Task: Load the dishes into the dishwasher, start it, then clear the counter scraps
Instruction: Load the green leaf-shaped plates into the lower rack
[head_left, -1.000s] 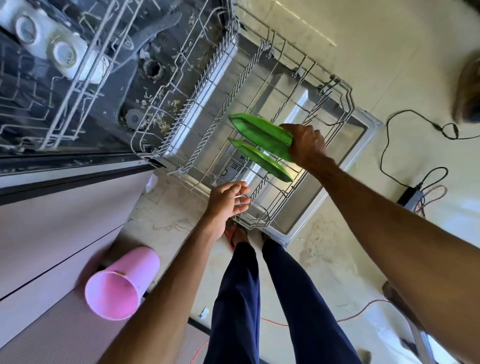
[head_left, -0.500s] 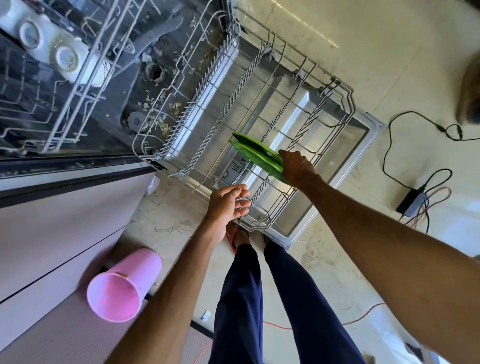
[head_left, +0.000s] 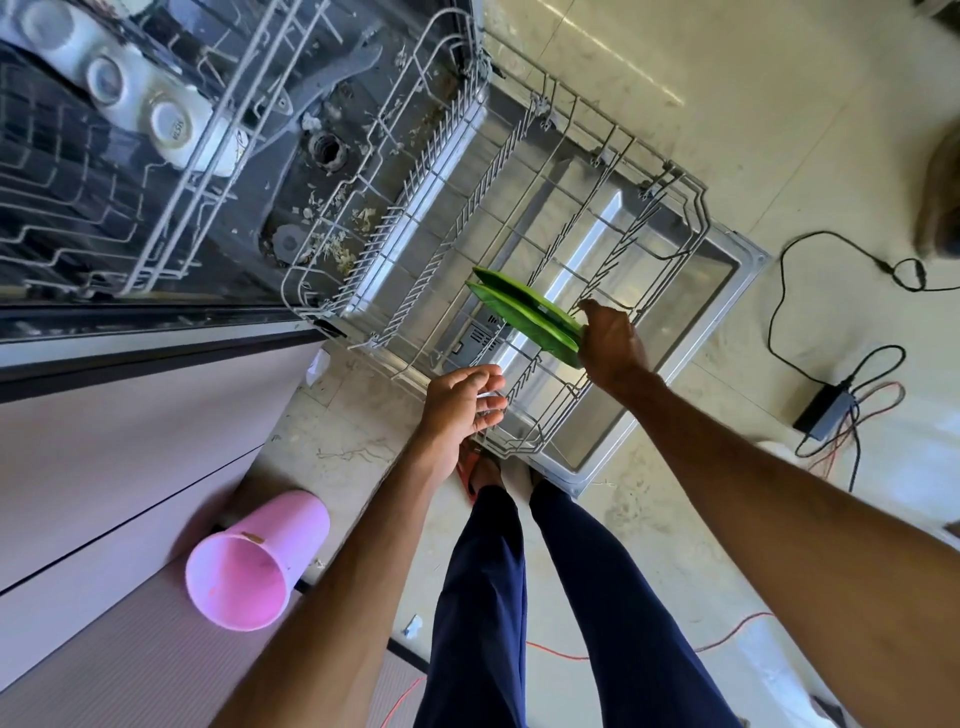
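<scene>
Nearest, at lower left: a pink tumbler (head_left: 244, 571) lying on its side on the counter edge, mouth toward the camera, a few brown specks inside; probably waiting its turn for loading. Beside it, dark blue trousers (head_left: 493, 597) over a pale floor, feet close against the lowered dishwasher door (head_left: 727, 270).

Further out, left hand (head_left: 460, 405) hovering by the near corner of the pulled-out lower rack (head_left: 519, 234); fingers apart and loosely bent, gripping nothing; seemingly poised for steadying the rack.

Just beyond, right hand (head_left: 610, 340) clamped on the near edge of two green plates (head_left: 524, 317); held together on edge, low among the wires, presumably for slotting upright between the tines; cannot tell whether already seated or just above.

Farther back, the tub floor (head_left: 337, 228) strewn with pale food scraps; above it, an upper rack (head_left: 104, 156) carrying white items, kind unclear.

Off right on the floor, well apart: a black power adapter (head_left: 831, 415) with trailing cables.

Loading at an early stage by the look of it; starting the machine and clearing the counter not yet done.
</scene>
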